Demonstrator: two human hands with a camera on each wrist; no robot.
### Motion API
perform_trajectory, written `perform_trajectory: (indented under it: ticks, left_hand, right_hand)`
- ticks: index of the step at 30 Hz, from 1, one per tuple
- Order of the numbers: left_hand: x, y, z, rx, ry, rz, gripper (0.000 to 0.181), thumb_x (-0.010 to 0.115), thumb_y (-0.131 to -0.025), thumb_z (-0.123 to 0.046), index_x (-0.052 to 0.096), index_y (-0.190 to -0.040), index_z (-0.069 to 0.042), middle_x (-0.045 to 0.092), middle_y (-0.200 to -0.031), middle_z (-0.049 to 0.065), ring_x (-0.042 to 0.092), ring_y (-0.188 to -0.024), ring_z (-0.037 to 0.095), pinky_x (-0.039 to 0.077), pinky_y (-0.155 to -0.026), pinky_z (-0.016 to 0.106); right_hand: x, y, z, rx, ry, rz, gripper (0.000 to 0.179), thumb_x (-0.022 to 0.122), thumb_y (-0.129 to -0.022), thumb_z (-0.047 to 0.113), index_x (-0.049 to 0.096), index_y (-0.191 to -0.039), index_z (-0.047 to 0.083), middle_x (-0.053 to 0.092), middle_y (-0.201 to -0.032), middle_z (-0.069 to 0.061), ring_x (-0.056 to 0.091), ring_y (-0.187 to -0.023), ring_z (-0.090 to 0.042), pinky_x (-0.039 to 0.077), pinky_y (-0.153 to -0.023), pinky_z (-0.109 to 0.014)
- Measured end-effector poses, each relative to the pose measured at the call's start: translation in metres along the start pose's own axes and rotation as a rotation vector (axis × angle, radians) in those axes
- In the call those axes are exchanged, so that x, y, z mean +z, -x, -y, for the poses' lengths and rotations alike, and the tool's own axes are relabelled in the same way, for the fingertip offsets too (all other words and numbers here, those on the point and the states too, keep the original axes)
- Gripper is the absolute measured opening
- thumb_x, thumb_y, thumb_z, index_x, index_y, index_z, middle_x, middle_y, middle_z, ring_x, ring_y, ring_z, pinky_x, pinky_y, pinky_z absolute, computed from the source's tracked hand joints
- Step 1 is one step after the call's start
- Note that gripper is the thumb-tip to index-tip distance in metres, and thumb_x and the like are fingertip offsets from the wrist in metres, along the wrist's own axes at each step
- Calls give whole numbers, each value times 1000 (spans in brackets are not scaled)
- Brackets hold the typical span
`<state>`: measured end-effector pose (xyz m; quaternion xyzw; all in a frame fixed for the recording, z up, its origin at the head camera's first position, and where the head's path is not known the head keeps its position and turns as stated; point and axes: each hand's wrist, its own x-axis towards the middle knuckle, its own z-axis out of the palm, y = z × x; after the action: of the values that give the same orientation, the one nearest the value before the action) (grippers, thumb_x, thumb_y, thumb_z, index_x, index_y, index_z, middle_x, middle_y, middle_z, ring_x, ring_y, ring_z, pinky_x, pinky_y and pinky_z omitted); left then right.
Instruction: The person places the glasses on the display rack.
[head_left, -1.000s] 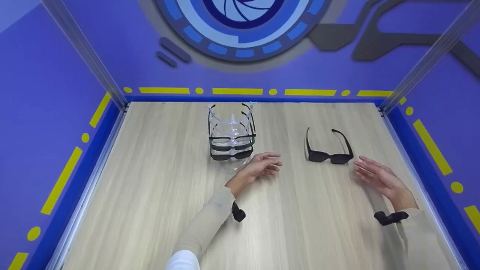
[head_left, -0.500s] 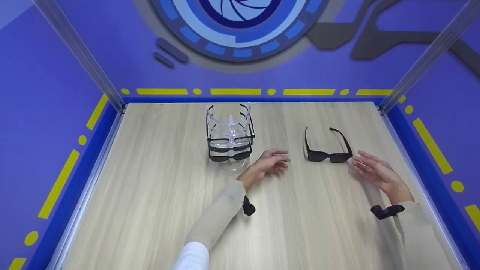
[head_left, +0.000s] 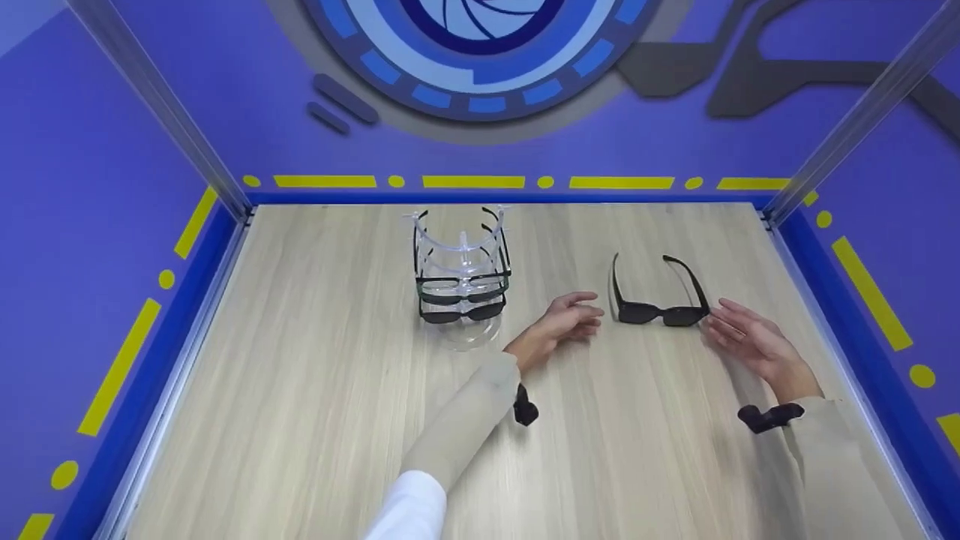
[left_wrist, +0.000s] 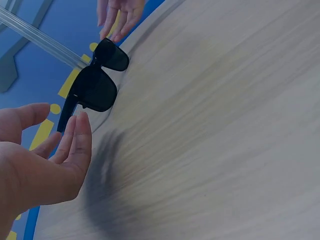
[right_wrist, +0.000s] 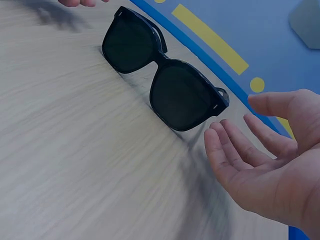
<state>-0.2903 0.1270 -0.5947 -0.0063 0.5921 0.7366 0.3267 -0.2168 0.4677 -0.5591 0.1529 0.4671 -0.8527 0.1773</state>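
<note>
Black sunglasses (head_left: 660, 314) lie on the wooden table at the right, arms unfolded toward the back wall and dark lenses facing me. My right hand (head_left: 757, 346) is at their right hinge, its fingertips close beside the frame. In the right wrist view the thumb and fingers of that hand (right_wrist: 280, 160) are parted and hold nothing. From the left, my left hand (head_left: 562, 324) hovers a short way off the sunglasses' left side, fingers relaxed and holding nothing. The left wrist view has the sunglasses (left_wrist: 95, 87) just beyond the left hand's fingertips.
A clear plastic eyewear stand (head_left: 464, 259) rises left of my left hand. It holds several pairs of glasses one above another, with dark sunglasses (head_left: 462, 313) lowest. Blue panels with metal posts (head_left: 169, 112) bound the table (head_left: 315, 375) at the back and sides.
My left hand has moved right, away from the stand and toward the loose sunglasses. The right hand has shifted slightly in toward them. The sunglasses have stayed in place.
</note>
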Motion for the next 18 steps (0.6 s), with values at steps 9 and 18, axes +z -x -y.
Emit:
perform_trajectory:
  ticks: [9,18]
  left_hand:
    - [7,-9,5,37,72,4,57,63,-96,-6,47,-151,-11,61,-143,17,65,-107,21,52,-107,43]
    - [15,-15,4,39,98,36,62,62,-98,-7,40,-156,-12,57,-149,15,58,-132,37,48,-113,47]
  right_hand:
    - [3,-10,-5,-49,60,50,27,45,-108,5,64,-120,19,73,-114,3,67,-114,-9,52,-103,-28]
    - [6,-16,-6,-76,126,19,27,48,-107,5,69,-117,18,73,-109,7,65,-110,-6,53,-99,-25]
